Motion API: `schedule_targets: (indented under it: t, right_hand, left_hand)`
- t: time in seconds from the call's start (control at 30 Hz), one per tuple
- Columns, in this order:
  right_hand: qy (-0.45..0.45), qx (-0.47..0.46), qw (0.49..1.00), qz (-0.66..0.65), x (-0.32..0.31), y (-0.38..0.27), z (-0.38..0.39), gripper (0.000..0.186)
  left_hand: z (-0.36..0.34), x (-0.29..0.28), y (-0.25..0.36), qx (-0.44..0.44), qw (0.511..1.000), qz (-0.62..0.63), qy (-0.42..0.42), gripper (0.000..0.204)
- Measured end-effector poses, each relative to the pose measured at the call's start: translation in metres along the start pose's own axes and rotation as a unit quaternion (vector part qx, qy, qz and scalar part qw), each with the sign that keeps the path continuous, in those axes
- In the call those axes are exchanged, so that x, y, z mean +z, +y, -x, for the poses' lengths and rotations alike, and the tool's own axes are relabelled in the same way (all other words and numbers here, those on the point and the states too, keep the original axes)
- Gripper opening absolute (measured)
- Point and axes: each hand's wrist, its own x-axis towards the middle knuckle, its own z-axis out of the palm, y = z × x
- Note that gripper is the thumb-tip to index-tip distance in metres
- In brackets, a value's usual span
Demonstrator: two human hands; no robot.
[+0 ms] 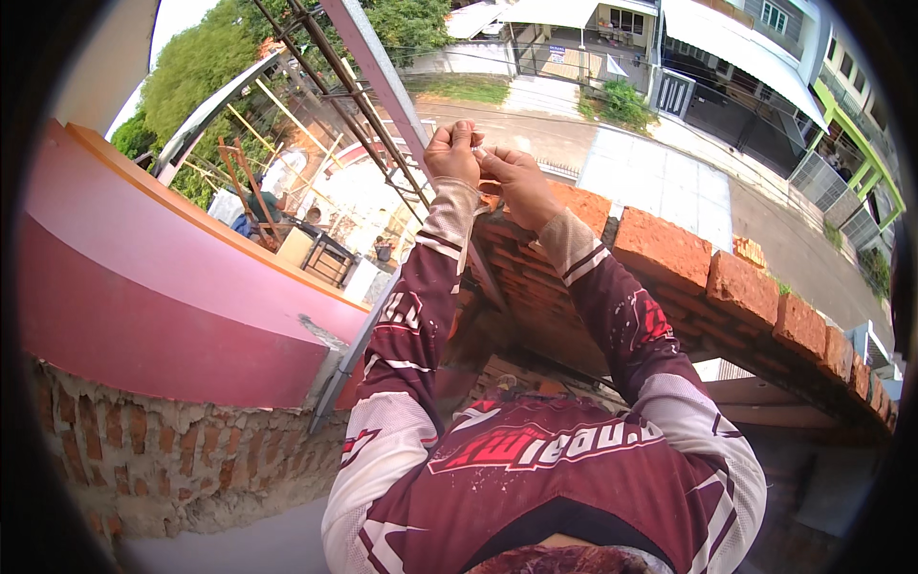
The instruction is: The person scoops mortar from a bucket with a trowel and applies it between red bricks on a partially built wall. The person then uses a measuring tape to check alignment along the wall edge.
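Observation:
Both arms reach forward over the near end of a red brick wall (662, 247). My left hand (451, 155) is closed, thumb and fingers pinched together at the top. Close against it on the right, my right hand (521, 187) is closed too, its fingertips pinched beside the left ones. A tiny pale bit (476, 145) shows between the fingertips; it is too small to name. Just left of the hands, a pale metal post (387, 81) slants upward, with a column of dark reinforcing bars (346, 88) alongside.
On the left a curved pink wall (172, 297) stands above rough brickwork (158, 440). Beyond it, a person (271, 203) is among wooden poles at a lower work area. Pale roof sheets (655, 182) lie past the brick wall, above a street (765, 206) far below.

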Motion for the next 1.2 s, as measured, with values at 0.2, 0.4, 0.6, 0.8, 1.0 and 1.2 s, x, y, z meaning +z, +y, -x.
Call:
schedule_targets:
  t: [0.2,0.4,0.6,0.8,1.0,1.2]
  right_hand:
    - [0.01,-0.042,0.997,0.064,0.0,-0.012,-0.001,0.023]
    - [0.005,-0.08,0.953,0.293,-0.023,-0.04,-0.013,0.024]
    - [-0.017,-0.159,0.874,0.458,-0.04,-0.061,-0.043,0.024]
    - [-0.033,-0.238,0.834,0.496,-0.042,-0.09,-0.077,0.021]
    - [-0.014,-0.256,0.812,0.524,-0.027,-0.101,-0.114,0.022]
    - [-0.018,-0.256,0.823,0.507,-0.013,-0.095,-0.157,0.021]
  left_hand:
    - [0.003,-0.001,0.002,-0.025,1.0,0.01,-0.005,0.021]
    - [0.006,0.005,0.007,-0.036,0.999,-0.008,0.018,0.024]
    - [0.004,0.012,0.011,-0.067,0.997,0.019,0.016,0.026]
    - [0.005,-0.007,0.009,-0.064,0.998,-0.029,-0.003,0.022]
    - [-0.022,-0.069,0.018,0.044,0.989,-0.001,0.143,0.009]
    - [-0.086,-0.093,0.034,0.045,0.995,-0.078,0.051,0.011]
